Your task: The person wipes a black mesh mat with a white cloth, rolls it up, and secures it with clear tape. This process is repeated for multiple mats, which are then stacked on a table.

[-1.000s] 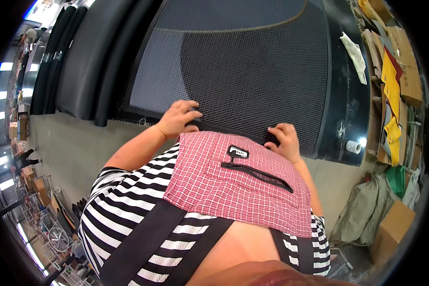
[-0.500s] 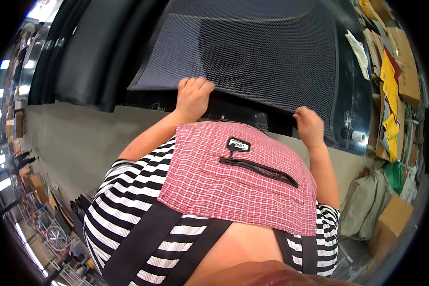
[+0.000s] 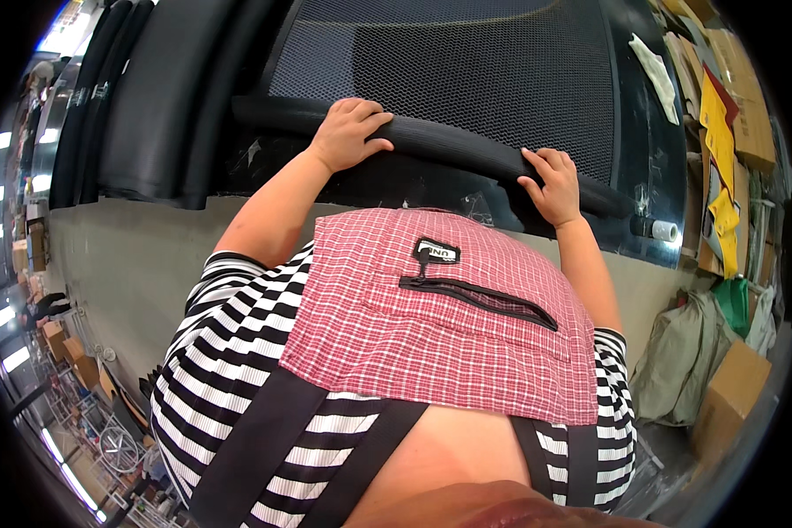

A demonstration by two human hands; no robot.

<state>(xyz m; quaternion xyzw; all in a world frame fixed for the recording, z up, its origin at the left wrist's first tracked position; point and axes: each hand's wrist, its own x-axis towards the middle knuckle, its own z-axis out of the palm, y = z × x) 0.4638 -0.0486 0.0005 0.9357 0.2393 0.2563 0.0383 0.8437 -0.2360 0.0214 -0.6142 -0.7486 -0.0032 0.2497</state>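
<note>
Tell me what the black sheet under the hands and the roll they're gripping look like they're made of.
The black sheet looks like a plastic or rubber mesh, matte, with a fine open honeycomb pattern. The roll under the left hand and right hand seems to be that sheet's rolled near edge, though smoother and slightly glossy.

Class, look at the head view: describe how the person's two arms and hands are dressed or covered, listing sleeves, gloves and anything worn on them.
Both hands, left hand and right hand, are bare: no gloves, and no rings or watch that show. The forearms are uncovered. Short black-and-white striped sleeves end at the upper arms. A red checked apron bib with a black zip covers the chest.
</note>
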